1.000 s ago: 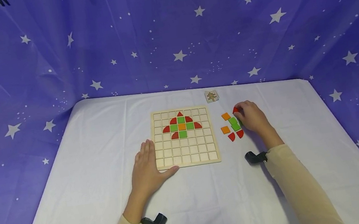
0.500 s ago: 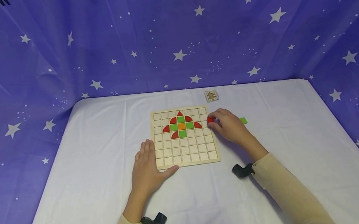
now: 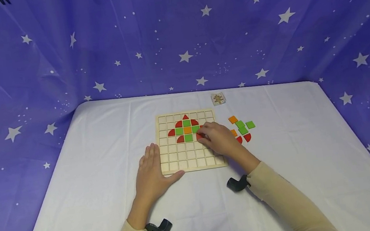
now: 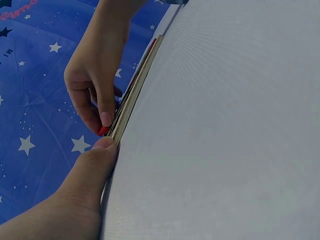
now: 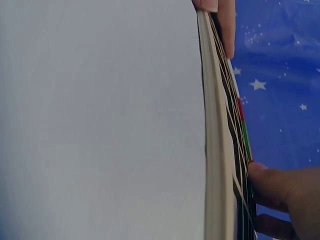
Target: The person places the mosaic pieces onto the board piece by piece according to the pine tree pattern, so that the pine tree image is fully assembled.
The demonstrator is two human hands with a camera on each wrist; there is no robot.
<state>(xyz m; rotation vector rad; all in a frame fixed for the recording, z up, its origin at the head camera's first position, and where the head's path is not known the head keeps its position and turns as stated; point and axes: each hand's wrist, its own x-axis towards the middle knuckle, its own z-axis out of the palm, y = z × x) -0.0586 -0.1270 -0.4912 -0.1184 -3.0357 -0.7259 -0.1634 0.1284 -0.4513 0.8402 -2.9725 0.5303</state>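
two bare hands share a wooden grid board, which lies flat on the white-covered desk, and i follow them from afar. the left hand is spread around the board's near left corner: fingers straight along the left edge, thumb stretched out along the near edge. the right hand reaches in over the board's right side, pinching a red piece between thumb and fingertips.

what counts most, as i judge it, is where that red piece sits: at the tips of the right hand, just right of a green square set in the grid. from the left hand it lies ahead and to the right, so the right hand is by far the nearer. its long axis i cannot tell, since the fingers cover part of it; nor can i tell whether it is seated in the grid or held just above.

to the right of the right hand lie loose orange tiles, loose green tiles and loose red pieces. beyond the right hand, near the board's far right corner, is a small patterned card.
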